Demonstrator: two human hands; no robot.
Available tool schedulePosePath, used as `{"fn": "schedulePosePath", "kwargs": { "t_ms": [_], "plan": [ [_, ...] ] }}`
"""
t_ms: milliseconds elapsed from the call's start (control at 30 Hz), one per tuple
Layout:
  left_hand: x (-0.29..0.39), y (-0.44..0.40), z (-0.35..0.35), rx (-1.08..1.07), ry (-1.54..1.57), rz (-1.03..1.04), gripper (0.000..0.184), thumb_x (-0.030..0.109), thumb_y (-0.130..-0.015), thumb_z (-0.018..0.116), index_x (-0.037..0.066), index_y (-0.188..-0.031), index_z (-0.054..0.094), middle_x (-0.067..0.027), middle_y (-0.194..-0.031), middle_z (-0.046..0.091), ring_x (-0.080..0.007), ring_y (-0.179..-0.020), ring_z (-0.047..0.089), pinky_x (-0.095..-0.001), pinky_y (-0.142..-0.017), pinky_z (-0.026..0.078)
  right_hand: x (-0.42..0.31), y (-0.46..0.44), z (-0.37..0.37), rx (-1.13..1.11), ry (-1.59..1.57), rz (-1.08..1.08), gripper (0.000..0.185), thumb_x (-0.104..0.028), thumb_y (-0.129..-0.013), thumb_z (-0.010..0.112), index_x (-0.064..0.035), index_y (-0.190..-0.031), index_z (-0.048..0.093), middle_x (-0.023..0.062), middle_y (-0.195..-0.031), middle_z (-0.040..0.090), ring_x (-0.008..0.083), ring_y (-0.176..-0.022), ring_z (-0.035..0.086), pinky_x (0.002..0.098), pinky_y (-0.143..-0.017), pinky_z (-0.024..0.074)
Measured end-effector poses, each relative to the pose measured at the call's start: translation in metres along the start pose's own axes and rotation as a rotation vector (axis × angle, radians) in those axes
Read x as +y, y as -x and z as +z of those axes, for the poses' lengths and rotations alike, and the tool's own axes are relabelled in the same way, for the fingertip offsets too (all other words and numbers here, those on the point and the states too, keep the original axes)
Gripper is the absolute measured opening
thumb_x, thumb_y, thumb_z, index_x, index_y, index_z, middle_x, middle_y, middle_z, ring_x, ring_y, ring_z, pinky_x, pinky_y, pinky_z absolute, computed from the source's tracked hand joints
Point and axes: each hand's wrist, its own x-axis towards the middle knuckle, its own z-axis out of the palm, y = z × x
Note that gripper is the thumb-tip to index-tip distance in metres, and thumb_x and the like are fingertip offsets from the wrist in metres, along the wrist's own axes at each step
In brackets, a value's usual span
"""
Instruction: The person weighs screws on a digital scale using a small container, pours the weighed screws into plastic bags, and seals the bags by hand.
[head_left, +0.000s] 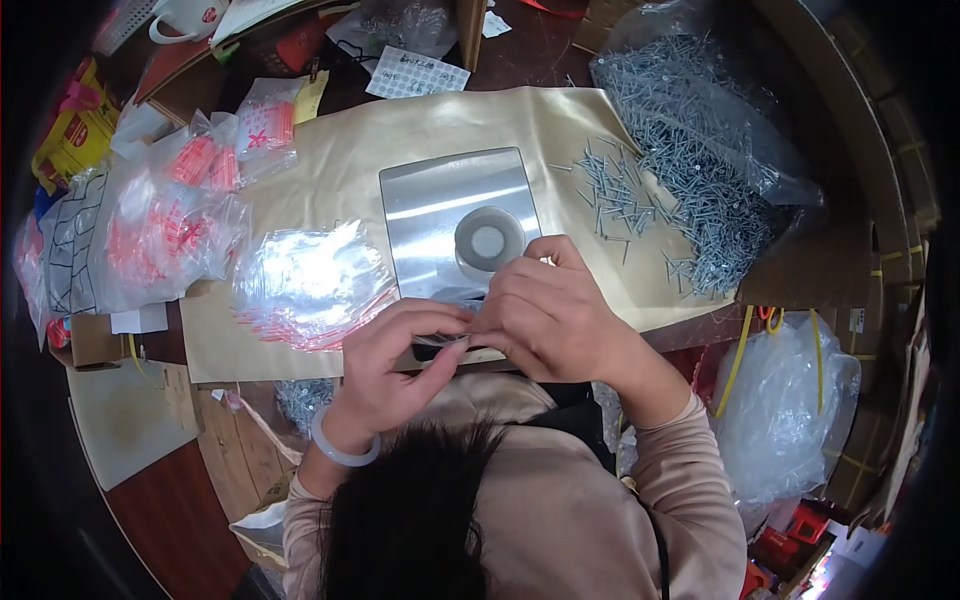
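Observation:
My left hand (395,360), with a pale bracelet at the wrist, pinches a small clear bag (437,341) with something dark in it. My right hand (545,315) meets it at the bag's right end, fingers closed on the bag's edge. Both hands are just in front of a silver metal scale (430,215), which carries a round grey cup (490,239). Left of the scale lies a pile of clear zip bags (310,280) with red edges. Loose screws (615,190) lie to its right, beside a big heap of screws (700,150) in an open plastic bag.
A gold sheet (340,140) covers the table. Packs of red-printed bags (170,230) lie at the left, near a white mug (188,18). A label sheet (417,75) is at the back. A plastic sack (785,400) hangs at the right.

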Motion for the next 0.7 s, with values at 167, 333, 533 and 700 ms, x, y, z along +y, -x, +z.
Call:
{"fn": "schedulePosePath", "kwargs": {
  "t_ms": [167, 333, 533, 700],
  "plan": [
    [0.009, 0.0, 0.004, 0.042, 0.081, -0.16, 0.012, -0.003, -0.076, 0.068, -0.001, -0.087, 0.065, -0.0138, -0.091, 0.067, -0.0223, -0.085, 0.066, -0.0295, -0.074, 0.052, 0.0, 0.002, 0.003, 0.026, -0.024, 0.016, 0.019, -0.018, -0.072, 0.073, -0.01, -0.073, 0.055, 0.0013, -0.07, 0.052, 0.0185, -0.068, 0.053, 0.0352, -0.073, 0.0395],
    [0.009, 0.004, 0.005, -0.01, 0.136, -0.174, 0.012, -0.006, -0.076, 0.068, -0.002, -0.086, 0.064, -0.0139, -0.091, 0.067, -0.0244, -0.09, 0.067, -0.031, -0.079, 0.052, 0.0, 0.006, 0.006, 0.034, 0.026, -0.069, 0.025, -0.024, -0.069, 0.075, -0.0106, -0.068, 0.054, -0.0003, -0.067, 0.051, 0.0174, -0.066, 0.053, 0.0342, -0.074, 0.0391],
    [0.007, 0.008, -0.007, 0.136, 0.386, -0.24, 0.014, -0.01, -0.074, 0.069, -0.001, -0.079, 0.06, -0.0179, -0.091, 0.067, -0.0326, -0.1, 0.064, -0.0442, -0.093, 0.048, 0.0, 0.015, -0.008, 0.054, -0.006, 0.016, 0.023, -0.027, -0.069, 0.075, -0.0119, -0.067, 0.058, -0.0015, -0.067, 0.053, 0.0161, -0.071, 0.057, 0.0356, -0.076, 0.039],
    [0.01, 0.027, -0.036, 0.071, 0.336, -0.261, 0.014, -0.014, -0.073, 0.066, -0.003, -0.076, 0.058, -0.0174, -0.081, 0.066, -0.0303, -0.087, 0.067, -0.0406, -0.078, 0.055, 0.027, 0.03, -0.015, -0.006, -0.113, 0.233, 0.03, -0.025, -0.073, 0.073, -0.0081, -0.094, 0.061, 0.0071, -0.092, 0.06, 0.0257, -0.091, 0.058, 0.0384, -0.085, 0.04]
  ]
}}
